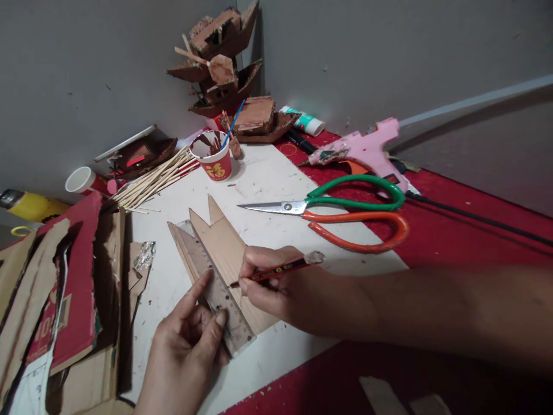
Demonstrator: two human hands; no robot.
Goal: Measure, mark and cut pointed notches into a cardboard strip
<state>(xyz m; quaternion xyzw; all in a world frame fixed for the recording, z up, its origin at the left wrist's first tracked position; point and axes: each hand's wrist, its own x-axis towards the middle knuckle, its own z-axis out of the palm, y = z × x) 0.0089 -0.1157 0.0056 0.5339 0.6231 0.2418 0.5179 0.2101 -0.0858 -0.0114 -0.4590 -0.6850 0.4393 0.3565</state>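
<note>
My right hand holds a red and black pencil, its tip on a piece of cardboard right beside the ruler's edge. A clear plastic ruler lies slantwise over that cardboard, which has notched, pointed ends. My left hand grips the ruler, index finger and thumb pressed on its top and the other fingers curled at its side. Just beyond my right hand lie scissors with one green and one orange handle, blades slightly apart.
A paper cup with brown paint and a blue stick stands behind, near wooden sticks. Cardboard boats are stacked at the wall. A pink glue gun with its cord lies right. Cardboard scraps crowd the left; a white board lies underneath.
</note>
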